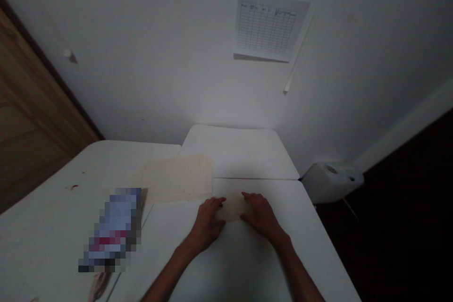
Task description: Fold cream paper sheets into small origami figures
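A small, pale, see-through piece of sheet (234, 208) lies on the white table, between my two hands. My left hand (209, 219) is at its left edge, with thumb and fingers apart and the fingertips on or beside the piece. At the right edge, my right hand (261, 216) takes a mirrored pose, its thumb and fingers also spread. Whether any fingertip is tucked under the piece cannot be seen. Beyond my left hand, a larger cream sheet (177, 178) with faint lines lies flat across the table seam.
A pixelated blue item with a red band (112, 229) lies on the left, a pinkish strap (98, 285) below it. White tables (244, 151) meet the wall, where a printed chart (271, 26) hangs. A whitish plastic container (331, 181) stands right of the table; wooden panelling (28, 104) is left.
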Tool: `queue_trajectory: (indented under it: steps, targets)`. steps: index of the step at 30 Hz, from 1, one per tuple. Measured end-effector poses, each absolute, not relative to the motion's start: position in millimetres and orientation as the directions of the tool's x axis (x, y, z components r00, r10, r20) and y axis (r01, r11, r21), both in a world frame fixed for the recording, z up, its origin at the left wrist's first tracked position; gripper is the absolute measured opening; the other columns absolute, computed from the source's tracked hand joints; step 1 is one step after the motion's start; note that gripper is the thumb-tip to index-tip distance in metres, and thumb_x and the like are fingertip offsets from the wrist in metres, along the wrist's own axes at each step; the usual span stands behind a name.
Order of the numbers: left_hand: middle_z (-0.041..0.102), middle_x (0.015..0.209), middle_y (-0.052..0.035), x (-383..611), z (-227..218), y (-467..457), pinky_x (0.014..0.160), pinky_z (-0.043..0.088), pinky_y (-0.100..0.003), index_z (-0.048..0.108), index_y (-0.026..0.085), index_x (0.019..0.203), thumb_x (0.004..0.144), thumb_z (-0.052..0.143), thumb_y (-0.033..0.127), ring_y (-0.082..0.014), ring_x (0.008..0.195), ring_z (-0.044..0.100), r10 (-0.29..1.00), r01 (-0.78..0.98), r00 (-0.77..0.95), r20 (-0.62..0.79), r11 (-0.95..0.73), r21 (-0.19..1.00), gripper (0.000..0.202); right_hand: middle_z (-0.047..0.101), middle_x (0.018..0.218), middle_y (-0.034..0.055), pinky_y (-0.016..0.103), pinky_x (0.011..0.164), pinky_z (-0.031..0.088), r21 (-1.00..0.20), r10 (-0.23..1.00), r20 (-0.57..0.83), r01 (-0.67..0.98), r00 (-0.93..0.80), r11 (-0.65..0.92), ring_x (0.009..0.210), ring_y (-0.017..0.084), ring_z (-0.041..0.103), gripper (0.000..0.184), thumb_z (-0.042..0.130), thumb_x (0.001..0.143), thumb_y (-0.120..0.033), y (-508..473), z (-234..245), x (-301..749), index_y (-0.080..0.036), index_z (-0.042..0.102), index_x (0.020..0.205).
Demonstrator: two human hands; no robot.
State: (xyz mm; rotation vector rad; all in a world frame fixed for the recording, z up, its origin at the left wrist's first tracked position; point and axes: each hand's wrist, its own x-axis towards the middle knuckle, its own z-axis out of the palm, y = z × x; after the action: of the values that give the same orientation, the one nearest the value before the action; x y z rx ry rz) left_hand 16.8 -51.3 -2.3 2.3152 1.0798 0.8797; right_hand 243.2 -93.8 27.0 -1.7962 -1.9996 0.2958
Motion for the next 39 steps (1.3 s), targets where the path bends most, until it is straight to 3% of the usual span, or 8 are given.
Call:
queue_trajectory:
  steps: [3, 8, 12, 15, 21, 27, 34, 39]
  targets:
    - [0.062, 0.107, -0.0068, 16, 1, -52, 0.09, 0.046, -0.042, 0.049, 0.021, 0.125, 0.068, 0.061, 0.006, -0.0235, 0.1, 0.058, 0.793, 0.534, 0.502, 0.347, -0.599, 0.597, 0.06, 0.067, 0.109, 0.0058, 0.035, 0.091, 0.044, -0.494, 0.978, 0.201, 0.858, -0.046, 0.142, 0.101, 0.024, 0.059, 0.061, 0.065, 0.072, -0.018, -93, 29, 243, -0.021, 0.052, 0.131]
    - [0.065, 0.104, -0.0066, 13, 4, -55, 0.088, 0.047, -0.043, 0.062, 0.023, 0.107, 0.073, 0.061, 0.015, -0.0263, 0.102, 0.058, 0.791, 0.596, 0.474, 0.387, -0.612, 0.52, 0.035, 0.07, 0.098, 0.0035, 0.033, 0.088, 0.044, -0.522, 0.959, 0.284, 0.84, 0.005, 0.15, 0.092, 0.021, 0.061, 0.04, 0.06, 0.078, -0.017, -92, 29, 242, -0.022, 0.062, 0.118]
    - [0.067, 0.096, -0.0045, 11, 14, -58, 0.085, 0.045, -0.042, 0.064, 0.023, 0.093, 0.079, 0.057, 0.019, -0.0242, 0.095, 0.059, 0.779, 0.601, 0.491, 0.39, -0.627, 0.496, 0.016, 0.072, 0.09, 0.0024, 0.032, 0.086, 0.042, -0.452, 0.947, 0.317, 0.871, -0.045, 0.193, 0.087, 0.019, 0.062, 0.016, 0.059, 0.084, -0.019, -94, 32, 245, -0.023, 0.069, 0.096]
    - [0.067, 0.085, -0.0026, 10, 22, -58, 0.082, 0.044, -0.04, 0.064, 0.023, 0.085, 0.085, 0.053, 0.017, -0.0226, 0.09, 0.059, 0.756, 0.618, 0.54, 0.369, -0.654, 0.436, 0.013, 0.072, 0.086, 0.0018, 0.031, 0.087, 0.04, -0.387, 0.928, 0.354, 0.887, -0.112, 0.254, 0.084, 0.017, 0.063, 0.014, 0.057, 0.087, -0.016, -95, 33, 251, -0.022, 0.069, 0.083]
    - [0.068, 0.095, -0.005, 7, 19, -58, 0.084, 0.042, -0.043, 0.065, 0.023, 0.093, 0.087, 0.05, 0.009, -0.0265, 0.097, 0.055, 0.647, 0.635, 0.646, 0.404, -0.75, 0.185, 0.021, 0.073, 0.09, 0.0034, 0.03, 0.084, 0.043, -0.365, 0.896, 0.406, 0.867, -0.179, 0.339, 0.087, 0.017, 0.064, 0.02, 0.052, 0.087, -0.011, -97, 23, 263, -0.021, 0.07, 0.087]
    - [0.066, 0.1, -0.0082, 8, 19, -63, 0.089, 0.043, -0.042, 0.064, 0.018, 0.1, 0.084, 0.05, 0.0, -0.028, 0.101, 0.055, 0.557, 0.599, 0.777, 0.292, -0.798, -0.07, 0.028, 0.07, 0.11, 0.0031, 0.035, 0.094, 0.043, -0.351, 0.902, 0.359, 0.861, -0.24, 0.369, 0.105, 0.02, 0.06, 0.032, 0.046, 0.085, -0.008, -105, 17, 273, -0.023, 0.071, 0.099]
    - [0.065, 0.103, -0.0096, 10, 18, -69, 0.093, 0.044, -0.043, 0.064, 0.016, 0.101, 0.086, 0.05, 0.002, -0.0274, 0.102, 0.057, 0.566, 0.598, 0.791, 0.233, -0.796, -0.096, 0.024, 0.064, 0.123, 0.0043, 0.036, 0.102, 0.04, -0.273, 0.91, 0.328, 0.897, -0.252, 0.347, 0.116, 0.021, 0.054, 0.027, 0.049, 0.089, -0.017, -115, 22, 258, -0.022, 0.068, 0.109]
    - [0.064, 0.112, -0.0106, 8, 3, -71, 0.094, 0.045, -0.045, 0.062, 0.014, 0.108, 0.086, 0.053, 0.003, -0.0275, 0.106, 0.056, 0.534, 0.569, 0.791, 0.298, -0.822, -0.036, 0.027, 0.063, 0.123, 0.0073, 0.039, 0.102, 0.041, -0.244, 0.886, 0.391, 0.9, -0.249, 0.361, 0.117, 0.023, 0.054, 0.023, 0.052, 0.092, -0.022, -108, 10, 243, -0.02, 0.066, 0.109]
